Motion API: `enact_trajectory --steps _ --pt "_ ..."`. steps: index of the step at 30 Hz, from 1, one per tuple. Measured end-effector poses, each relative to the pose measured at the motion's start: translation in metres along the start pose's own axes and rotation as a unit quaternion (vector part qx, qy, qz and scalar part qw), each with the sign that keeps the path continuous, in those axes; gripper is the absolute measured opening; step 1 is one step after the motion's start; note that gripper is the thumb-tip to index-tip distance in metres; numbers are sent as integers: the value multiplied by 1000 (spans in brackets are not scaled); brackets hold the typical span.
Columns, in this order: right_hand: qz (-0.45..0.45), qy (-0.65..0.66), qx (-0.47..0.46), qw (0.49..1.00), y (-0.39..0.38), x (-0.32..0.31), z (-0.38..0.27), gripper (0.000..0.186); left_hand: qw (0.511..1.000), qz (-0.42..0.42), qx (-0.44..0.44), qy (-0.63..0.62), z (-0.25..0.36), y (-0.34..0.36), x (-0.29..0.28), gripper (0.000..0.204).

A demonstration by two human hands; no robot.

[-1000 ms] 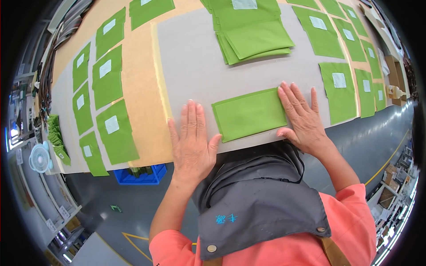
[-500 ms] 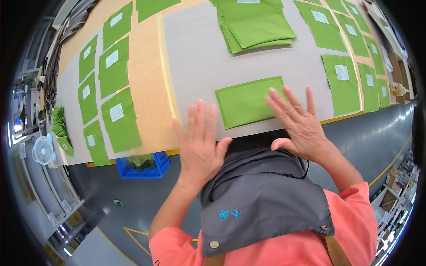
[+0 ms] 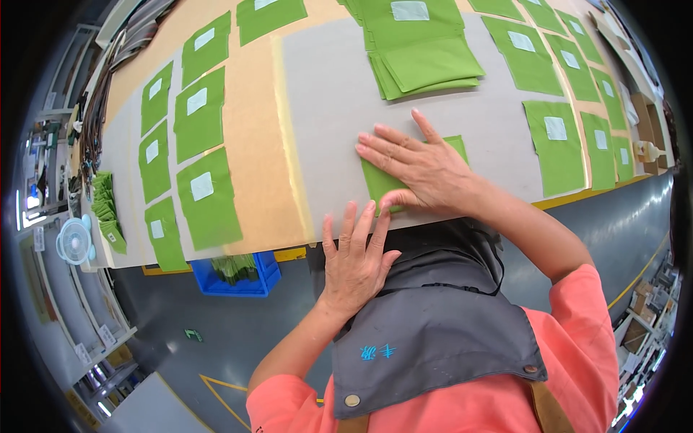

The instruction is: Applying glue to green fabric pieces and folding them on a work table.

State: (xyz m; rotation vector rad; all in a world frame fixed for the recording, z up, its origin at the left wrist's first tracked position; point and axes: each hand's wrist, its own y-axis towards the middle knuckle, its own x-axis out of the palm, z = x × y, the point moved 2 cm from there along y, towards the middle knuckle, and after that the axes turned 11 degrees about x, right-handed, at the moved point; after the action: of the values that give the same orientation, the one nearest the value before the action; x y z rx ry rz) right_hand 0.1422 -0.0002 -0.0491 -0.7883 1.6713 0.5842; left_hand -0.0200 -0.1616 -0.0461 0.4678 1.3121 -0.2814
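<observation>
My right hand (image 3: pixel 426 169) lies spread over a green folded fabric piece (image 3: pixel 375 180) on the grey work surface (image 3: pixel 325 108), covering much of it, fingers pointing left. My left hand (image 3: pixel 354 267) is at the table's front edge, just below and left of the right, fingers apart and empty, their tips close to the right thumb. A stack of green fabric pieces (image 3: pixel 422 58), topped by a pale patch, sits beyond my hands.
Green panels with pale patches lie in rows left (image 3: pixel 209 216) and right (image 3: pixel 548 159). A folded green pile (image 3: pixel 105 206) and small fan (image 3: pixel 74 240) are far left; a bottle (image 3: pixel 646 151) and cardboard box far right. A blue crate (image 3: pixel 234 285) stands under the front edge.
My right hand has moved left from the fabric's right end to lie across it. My left hand has shifted right and down toward the table's front edge.
</observation>
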Motion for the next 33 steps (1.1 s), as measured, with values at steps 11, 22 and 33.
enact_trajectory --steps 11,22,33 --pt "25 -17 146 989 -105 -35 17 99 998 -12 60 -8 0 45 -1 74" --pt "60 61 189 978 -85 -55 46 73 996 -48 61 -47 -2 52 0 80" --pt "-33 359 167 918 -15 -58 63 23 989 80 -77 -103 -35 47 1 59"
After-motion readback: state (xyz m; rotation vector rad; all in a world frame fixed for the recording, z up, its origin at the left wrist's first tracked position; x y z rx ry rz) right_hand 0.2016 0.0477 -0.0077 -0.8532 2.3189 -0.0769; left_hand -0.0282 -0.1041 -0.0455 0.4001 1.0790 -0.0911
